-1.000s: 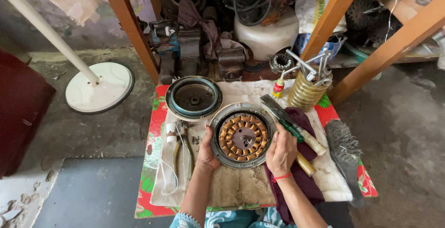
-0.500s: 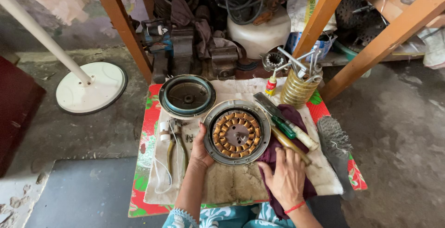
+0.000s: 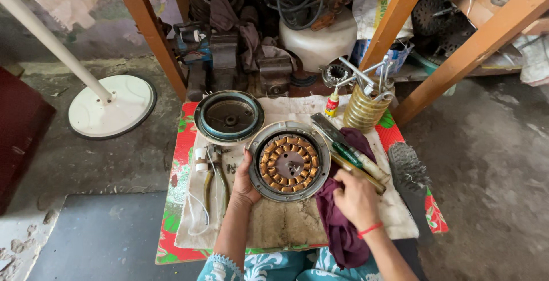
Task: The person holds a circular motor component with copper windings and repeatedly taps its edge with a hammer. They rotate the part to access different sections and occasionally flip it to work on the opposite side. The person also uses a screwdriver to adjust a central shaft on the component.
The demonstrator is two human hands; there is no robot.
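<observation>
Low table (image 3: 269, 229): stator (image 3: 289, 161) touching left grip (image 3: 245, 181).

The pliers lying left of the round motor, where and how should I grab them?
Take the pliers by the two long handles, coming from above at the near end. They lie flat on the cloth with the jaws pointing away, and the left hand sits just to their right, so the handles' left side is freer.

We note a round motor cover (image 3: 229, 115) lying beside pliers (image 3: 215, 179) on the stained cloth (image 3: 274, 224). A wire holder of tools (image 3: 366, 105) stands near a small glue bottle (image 3: 331, 105); a brush (image 3: 407, 166) lies at the edge. A white fan base (image 3: 111, 106) rests on the floor.
</observation>
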